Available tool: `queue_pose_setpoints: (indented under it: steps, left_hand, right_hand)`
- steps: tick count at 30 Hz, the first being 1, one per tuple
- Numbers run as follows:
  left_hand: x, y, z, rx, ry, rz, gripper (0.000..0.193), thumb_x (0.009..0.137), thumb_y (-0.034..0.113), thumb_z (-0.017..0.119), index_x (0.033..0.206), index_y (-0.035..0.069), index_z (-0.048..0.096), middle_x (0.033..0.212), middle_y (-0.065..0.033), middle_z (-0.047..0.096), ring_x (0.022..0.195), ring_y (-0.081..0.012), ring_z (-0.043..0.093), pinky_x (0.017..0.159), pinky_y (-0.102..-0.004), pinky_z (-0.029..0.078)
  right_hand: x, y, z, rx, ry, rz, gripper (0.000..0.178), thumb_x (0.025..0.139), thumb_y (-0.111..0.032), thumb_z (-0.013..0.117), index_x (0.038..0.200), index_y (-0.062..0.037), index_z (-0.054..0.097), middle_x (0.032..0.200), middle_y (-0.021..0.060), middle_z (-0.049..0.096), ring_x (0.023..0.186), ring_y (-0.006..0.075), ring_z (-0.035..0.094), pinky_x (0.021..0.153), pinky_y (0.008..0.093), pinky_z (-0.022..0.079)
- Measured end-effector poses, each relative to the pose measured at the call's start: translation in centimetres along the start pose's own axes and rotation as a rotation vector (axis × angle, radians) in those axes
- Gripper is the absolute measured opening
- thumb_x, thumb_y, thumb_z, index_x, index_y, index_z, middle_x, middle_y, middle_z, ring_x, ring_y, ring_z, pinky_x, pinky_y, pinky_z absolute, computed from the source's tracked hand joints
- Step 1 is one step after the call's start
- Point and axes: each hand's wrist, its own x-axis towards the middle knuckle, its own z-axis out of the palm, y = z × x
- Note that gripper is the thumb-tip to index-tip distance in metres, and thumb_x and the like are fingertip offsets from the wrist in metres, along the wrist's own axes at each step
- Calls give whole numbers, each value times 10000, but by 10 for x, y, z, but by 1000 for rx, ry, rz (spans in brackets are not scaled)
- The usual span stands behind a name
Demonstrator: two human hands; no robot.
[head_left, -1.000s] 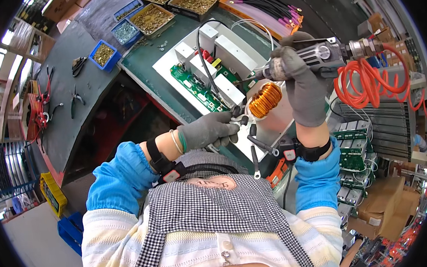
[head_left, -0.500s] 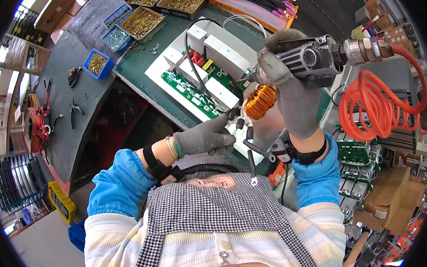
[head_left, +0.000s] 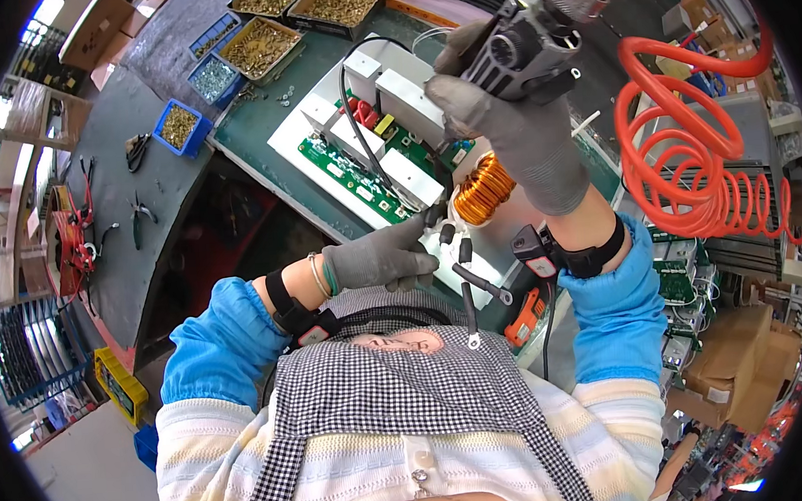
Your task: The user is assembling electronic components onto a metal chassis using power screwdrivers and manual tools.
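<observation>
My right hand (head_left: 513, 124), in a grey glove, is wrapped round a grey air-powered driver (head_left: 519, 48) above the board's far right side. The driver's tip is hidden behind the hand. My left hand (head_left: 378, 256), gloved too, has its index finger stretched to a black-sleeved lead (head_left: 434, 215) beside a copper-wound coil (head_left: 484, 188); its thumb stands apart. The coil sits at the near right end of a green circuit board (head_left: 348, 173) bearing white metal blocks (head_left: 418, 104). Black leads with ring lugs (head_left: 484, 282) hang from the coil toward my apron.
A red coiled air hose (head_left: 689, 159) hangs at the right. Trays of brass hardware (head_left: 262, 46) and blue bins (head_left: 182, 126) stand at the far left. Pliers (head_left: 141, 211) lie on the left bench. An orange-handled tool (head_left: 525, 318) lies near my right forearm.
My right hand has lifted the driver away from the board, up and slightly left, and turned it. The red hose has swung with it. My left hand stays nearly still.
</observation>
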Motion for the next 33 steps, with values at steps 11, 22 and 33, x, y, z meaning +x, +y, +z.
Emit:
queue_pose_setpoints:
  steps: [11, 22, 33]
  left_hand:
    - [10, 2, 0, 28, -36, -18, 481, 939, 165, 494, 1357, 82, 272, 768, -9, 562, 584, -43, 503, 485, -186, 408]
    - [19, -11, 5, -299, -12, -15, 558, 960, 126, 468, 1437, 125, 179, 758, -8, 507, 569, -48, 468, 454, -180, 377]
    - [15, 3, 0, -130, 33, -187, 386, 951, 126, 451, 1314, 62, 336, 756, -13, 521, 546, -50, 459, 451, -192, 379]
  right_hand:
    - [13, 9, 1, -147, -148, -95, 448, 672, -80, 773, 1069, -24, 574, 1023, 89, 618, 868, 121, 597, 736, 250, 520]
    - [14, 14, -12, 41, -197, -14, 454, 703, -77, 763, 1108, -32, 565, 1014, 73, 616, 841, 117, 590, 698, 247, 519]
    - [11, 12, -5, -28, -192, 32, 359, 672, -51, 743, 1001, -25, 602, 894, 37, 626, 767, 111, 594, 681, 245, 498]
